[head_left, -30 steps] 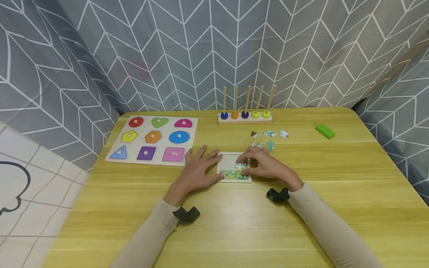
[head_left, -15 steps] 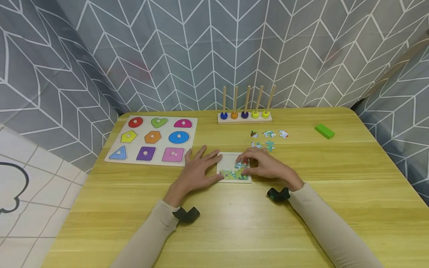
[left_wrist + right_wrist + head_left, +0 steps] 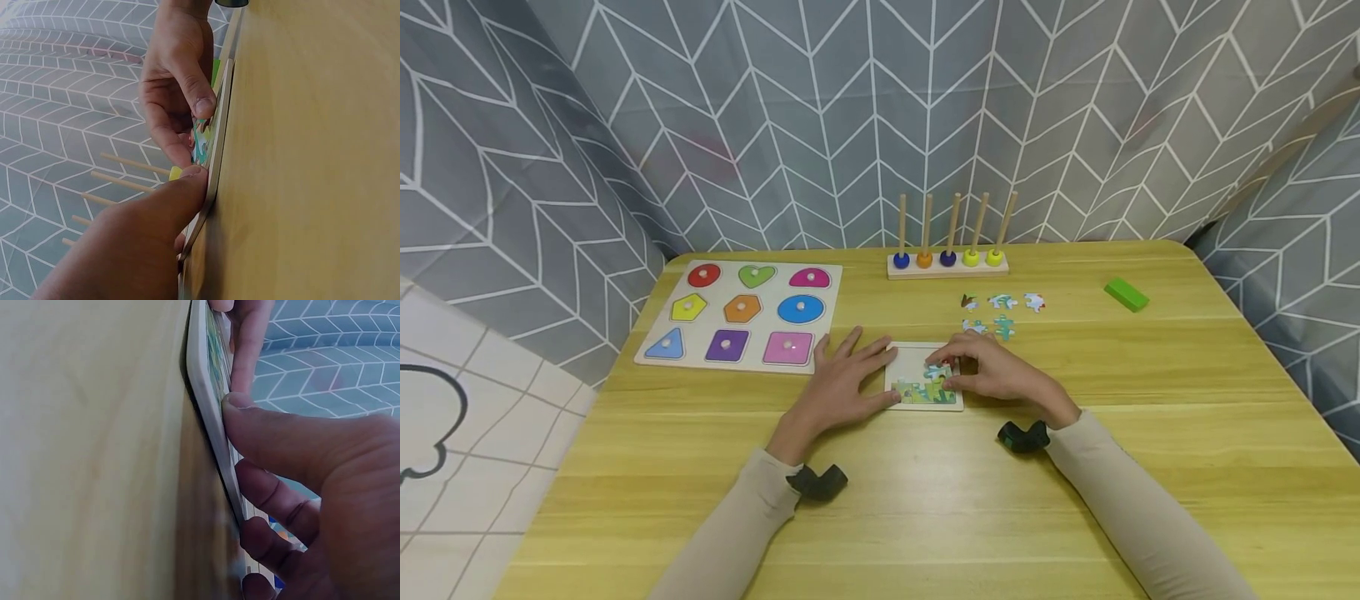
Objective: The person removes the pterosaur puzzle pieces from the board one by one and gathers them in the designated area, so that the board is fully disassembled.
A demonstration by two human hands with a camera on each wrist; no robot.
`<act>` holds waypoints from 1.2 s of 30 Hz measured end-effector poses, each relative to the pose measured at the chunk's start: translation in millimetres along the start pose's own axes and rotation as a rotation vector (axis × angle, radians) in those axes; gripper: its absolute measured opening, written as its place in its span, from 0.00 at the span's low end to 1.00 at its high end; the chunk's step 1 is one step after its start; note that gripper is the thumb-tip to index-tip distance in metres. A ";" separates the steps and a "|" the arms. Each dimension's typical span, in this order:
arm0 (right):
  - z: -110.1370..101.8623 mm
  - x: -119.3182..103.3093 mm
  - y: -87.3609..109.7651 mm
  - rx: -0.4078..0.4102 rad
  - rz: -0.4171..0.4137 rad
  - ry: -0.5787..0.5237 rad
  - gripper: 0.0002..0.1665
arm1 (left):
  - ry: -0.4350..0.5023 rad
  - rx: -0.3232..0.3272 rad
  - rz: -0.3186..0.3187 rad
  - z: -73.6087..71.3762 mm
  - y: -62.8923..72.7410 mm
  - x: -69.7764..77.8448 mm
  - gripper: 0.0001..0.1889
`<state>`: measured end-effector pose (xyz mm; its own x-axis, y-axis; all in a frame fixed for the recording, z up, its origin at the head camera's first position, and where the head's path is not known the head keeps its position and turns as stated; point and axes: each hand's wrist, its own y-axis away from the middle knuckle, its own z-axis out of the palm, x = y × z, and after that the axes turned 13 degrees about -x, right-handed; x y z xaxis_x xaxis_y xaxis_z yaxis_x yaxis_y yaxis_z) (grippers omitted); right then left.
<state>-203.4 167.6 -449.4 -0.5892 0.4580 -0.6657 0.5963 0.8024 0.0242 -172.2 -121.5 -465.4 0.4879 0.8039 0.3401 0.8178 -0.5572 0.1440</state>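
A small white puzzle tray lies on the table in the head view, its front row filled with joined green puzzle pieces. My left hand rests along the tray's left side with fingers spread, the thumb touching the front left corner. At the tray's right side, my right hand pinches a teal and white puzzle piece between thumb and fingers, just behind the joined pieces. The left wrist view shows this puzzle piece tilted up from the tray. My right fingers partly cover the tray's right side.
Several loose puzzle pieces lie behind my right hand. Farther back stands a pegged bead rack. A knobbed shape board lies at the left, a green block at the right. A patterned curtain hangs behind the table.
The pinched puzzle piece has tilted slightly, and my right thumb has shifted a little. My left hand stays in place.
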 end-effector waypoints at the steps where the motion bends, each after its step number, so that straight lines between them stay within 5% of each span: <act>1: 0.0 0.1 -0.1 0.009 -0.009 0.008 0.19 | 0.001 0.001 0.001 -0.1 0.0 0.2 0.39; 11: 1.2 -1.0 0.1 0.029 -0.001 0.021 0.18 | 0.008 0.001 -0.004 1.4 0.9 1.2 0.38; 22: -8.5 2.6 6.9 0.048 0.073 -0.089 0.18 | 0.008 -0.011 -0.010 0.0 0.6 1.9 0.39; 36: -34.7 24.3 29.9 0.182 0.146 -0.075 0.18 | 0.001 0.009 0.002 1.0 0.7 0.2 0.39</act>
<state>-218.8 215.9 -439.0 -0.4518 0.5286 -0.7187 0.7645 0.6446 -0.0065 -171.2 -121.6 -466.1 0.4895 0.8023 0.3415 0.8194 -0.5572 0.1345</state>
